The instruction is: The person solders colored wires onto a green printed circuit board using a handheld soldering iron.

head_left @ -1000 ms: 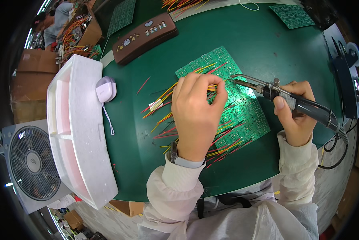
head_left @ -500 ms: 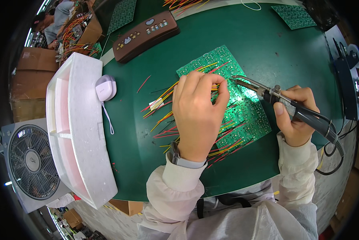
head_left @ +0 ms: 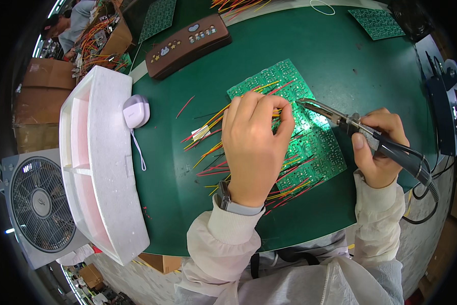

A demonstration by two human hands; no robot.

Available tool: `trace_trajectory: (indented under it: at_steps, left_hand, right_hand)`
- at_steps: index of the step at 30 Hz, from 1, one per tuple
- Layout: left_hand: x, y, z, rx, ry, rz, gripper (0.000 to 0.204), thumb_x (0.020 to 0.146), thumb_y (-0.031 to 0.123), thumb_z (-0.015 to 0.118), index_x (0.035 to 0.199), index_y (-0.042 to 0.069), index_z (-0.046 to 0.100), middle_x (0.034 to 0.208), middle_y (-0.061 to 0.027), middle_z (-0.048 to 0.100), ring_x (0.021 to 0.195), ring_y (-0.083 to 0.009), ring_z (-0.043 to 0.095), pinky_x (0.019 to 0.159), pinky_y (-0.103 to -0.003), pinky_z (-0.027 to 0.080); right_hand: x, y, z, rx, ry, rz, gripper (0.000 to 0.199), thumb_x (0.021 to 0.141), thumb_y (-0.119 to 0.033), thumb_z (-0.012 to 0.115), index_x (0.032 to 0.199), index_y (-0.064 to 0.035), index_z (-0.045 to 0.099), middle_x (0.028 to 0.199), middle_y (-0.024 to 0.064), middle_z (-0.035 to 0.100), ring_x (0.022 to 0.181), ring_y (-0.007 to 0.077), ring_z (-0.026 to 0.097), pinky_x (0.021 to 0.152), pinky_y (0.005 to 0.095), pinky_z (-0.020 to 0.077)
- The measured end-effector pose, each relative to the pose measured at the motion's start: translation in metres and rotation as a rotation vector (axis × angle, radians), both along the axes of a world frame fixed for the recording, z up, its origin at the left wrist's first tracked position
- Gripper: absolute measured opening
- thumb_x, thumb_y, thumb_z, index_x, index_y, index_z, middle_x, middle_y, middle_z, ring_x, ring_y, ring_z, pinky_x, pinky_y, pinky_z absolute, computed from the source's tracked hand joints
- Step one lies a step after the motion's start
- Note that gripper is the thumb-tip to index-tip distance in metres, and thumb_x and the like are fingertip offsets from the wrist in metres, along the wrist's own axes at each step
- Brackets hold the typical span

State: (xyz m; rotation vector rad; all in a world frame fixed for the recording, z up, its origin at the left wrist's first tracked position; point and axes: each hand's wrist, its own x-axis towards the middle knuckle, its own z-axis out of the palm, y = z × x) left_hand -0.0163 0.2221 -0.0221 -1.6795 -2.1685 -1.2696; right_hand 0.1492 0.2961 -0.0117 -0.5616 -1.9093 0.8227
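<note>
A green circuit board panel (head_left: pixel 315 147) lies flat on the green table, with several red and yellow wires (head_left: pixel 213 152) fanning out from its left side. My left hand (head_left: pixel 254 147) rests on the board, its fingertips pinching a wire near the board's upper middle. My right hand (head_left: pixel 378 147) grips a black-handled soldering iron (head_left: pixel 371 137). The iron's metal tip points left and ends just right of my left fingertips, over a brightly lit patch of the board.
A white foam tray (head_left: pixel 96 162) runs along the table's left edge, with a small lilac case (head_left: pixel 136 112) beside it. A brown panel with buttons (head_left: pixel 187 46) lies at the back. More green boards (head_left: pixel 378 23) sit far right. A fan (head_left: pixel 37 203) stands lower left. A black device (head_left: pixel 442 117) sits at right.
My right hand and the soldering iron have shifted slightly; the tip sits nearer my left fingertips. My left hand stays on the board in nearly the same place.
</note>
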Motion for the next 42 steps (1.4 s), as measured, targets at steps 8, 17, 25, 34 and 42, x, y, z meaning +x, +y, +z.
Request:
trace_trajectory:
  at_steps: [8, 17, 25, 34, 42]
  left_hand:
    - [-0.001, -0.001, 0.001, -0.007, 0.012, -0.003, 0.01, 0.064, -0.001, 0.061, 0.07, 0.003, 0.054, 0.068, -0.0056, 0.051, 0.063, -0.0205, 0.048, 0.058, -0.03, 0.037]
    - [-0.006, -0.004, 0.008, -0.016, -0.113, -0.054, 0.005, 0.073, 0.004, 0.056, 0.076, 0.001, 0.054, 0.071, -0.0077, 0.051, 0.062, -0.0197, 0.048, 0.057, -0.028, 0.037]
    - [-0.015, -0.009, 0.016, -0.053, -0.194, -0.037, 0.008, 0.08, 0.006, 0.05, 0.081, -0.001, 0.055, 0.067, -0.003, 0.046, 0.053, -0.0077, 0.034, 0.046, -0.021, 0.027]
    - [-0.02, -0.012, 0.019, -0.091, -0.277, -0.002, 0.009, 0.077, 0.007, 0.055, 0.081, -0.001, 0.056, 0.067, -0.0013, 0.049, 0.053, -0.0061, 0.036, 0.048, -0.02, 0.03]
    - [-0.022, -0.019, 0.02, -0.028, -0.329, 0.062, 0.011, 0.078, 0.007, 0.054, 0.082, -0.003, 0.057, 0.074, -0.0051, 0.057, 0.064, -0.0089, 0.051, 0.059, -0.02, 0.04]
  right_hand:
    - [0.004, -0.005, 0.002, -0.189, 0.125, -0.133, 0.023, 0.068, -0.011, 0.062, 0.081, 0.0022, 0.047, 0.066, 0.0076, 0.05, 0.057, 0.0092, 0.043, 0.055, 0.0207, 0.0351]
    - [-0.003, -0.006, 0.006, -0.376, 0.27, -0.245, 0.021, 0.073, -0.012, 0.06, 0.082, 0.0015, 0.047, 0.058, 0.004, 0.049, 0.047, 0.0069, 0.045, 0.044, 0.0177, 0.0369]
    - [-0.02, -0.02, -0.006, -0.546, 0.42, -0.181, 0.02, 0.077, -0.009, 0.056, 0.088, 0.0005, 0.043, 0.064, 0.0052, 0.05, 0.052, 0.0083, 0.046, 0.046, 0.0197, 0.0387]
    - [-0.028, -0.032, -0.004, -0.621, 0.484, -0.184, 0.02, 0.077, -0.008, 0.056, 0.089, 0.0003, 0.043, 0.067, 0.0052, 0.049, 0.053, 0.0089, 0.046, 0.049, 0.0201, 0.0378]
    - [-0.032, -0.047, -0.007, -0.69, 0.532, -0.203, 0.02, 0.078, -0.01, 0.055, 0.09, 0.0001, 0.043, 0.068, 0.006, 0.05, 0.055, 0.0096, 0.046, 0.051, 0.0205, 0.0379]
